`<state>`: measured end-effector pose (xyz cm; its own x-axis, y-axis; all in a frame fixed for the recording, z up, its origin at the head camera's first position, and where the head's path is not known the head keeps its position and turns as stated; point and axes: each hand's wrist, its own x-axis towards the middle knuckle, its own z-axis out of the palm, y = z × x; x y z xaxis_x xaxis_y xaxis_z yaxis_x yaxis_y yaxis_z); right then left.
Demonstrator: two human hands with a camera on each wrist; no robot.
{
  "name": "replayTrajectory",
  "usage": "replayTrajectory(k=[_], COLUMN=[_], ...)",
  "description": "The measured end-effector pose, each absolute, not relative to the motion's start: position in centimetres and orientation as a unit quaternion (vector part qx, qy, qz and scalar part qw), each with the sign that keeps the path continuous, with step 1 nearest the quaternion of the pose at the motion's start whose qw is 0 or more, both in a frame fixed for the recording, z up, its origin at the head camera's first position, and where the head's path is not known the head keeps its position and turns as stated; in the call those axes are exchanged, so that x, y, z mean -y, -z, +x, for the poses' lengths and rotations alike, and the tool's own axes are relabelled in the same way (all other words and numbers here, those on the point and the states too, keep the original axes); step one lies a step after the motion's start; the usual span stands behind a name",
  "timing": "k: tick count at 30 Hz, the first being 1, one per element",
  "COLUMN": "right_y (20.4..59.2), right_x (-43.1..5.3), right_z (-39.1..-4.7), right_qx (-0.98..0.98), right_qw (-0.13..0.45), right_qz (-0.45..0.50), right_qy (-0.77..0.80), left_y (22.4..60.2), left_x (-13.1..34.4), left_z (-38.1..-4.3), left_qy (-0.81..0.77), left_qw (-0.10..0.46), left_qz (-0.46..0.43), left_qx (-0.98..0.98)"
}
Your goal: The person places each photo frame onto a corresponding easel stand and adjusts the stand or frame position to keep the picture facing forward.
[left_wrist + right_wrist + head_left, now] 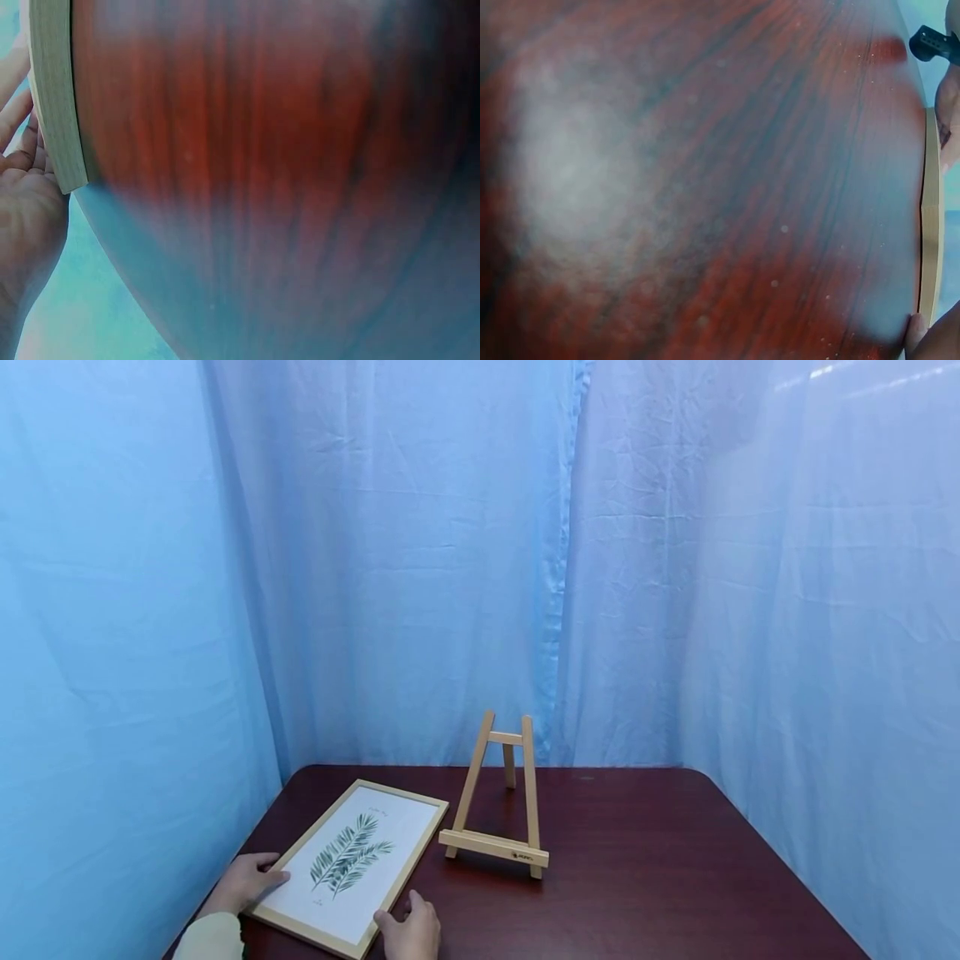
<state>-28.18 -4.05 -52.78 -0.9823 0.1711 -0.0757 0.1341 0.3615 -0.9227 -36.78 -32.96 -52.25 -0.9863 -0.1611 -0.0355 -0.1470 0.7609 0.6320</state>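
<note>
A picture frame (307, 933) of pale wood holds a print of green fern-like leaves and lies tilted on the table's left side. At its left edge my left hand (243, 883) grips the rim, thumb over the top; its fingers run along the outer side in the left wrist view. Near the front right corner, my right hand (412, 933) holds the frame's rim with the thumb on top and the fingers beside the outer edge. A small wooden easel (491, 843) stands upright to the right of the frame, touched by neither hand.
The dark reddish table (645, 860) has rounded far corners and a glossy top. Light blue curtains (420, 568) hang behind it and along both sides. In the right wrist view, a black device (934, 45) shows at the opposite wrist.
</note>
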Motion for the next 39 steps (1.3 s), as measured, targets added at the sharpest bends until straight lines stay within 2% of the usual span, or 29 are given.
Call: replayTrajectory(k=[17, 26, 39], right_y=[52.5, 52.3, 52.7], right_x=[4.5, 5.8, 7.5], right_z=[-28.5, -28.6, -28.2], right_qx=[0.836, 0.848, 0.923], right_qw=[0.008, 0.032, 0.069], right_qz=[-0.106, -0.118, -0.154], right_qy=[-0.538, -0.516, -0.345], left_y=[51.5, 51.4, 51.3], left_x=[32.4, 32.5, 32.7], left_z=[-36.6, -36.5, -36.4], left_qy=[0.332, 0.34, 0.348], left_qw=[0.003, -0.001, -0.011], left_qz=[0.083, 0.085, 0.092], left_qx=[0.94, 0.937, 0.933])
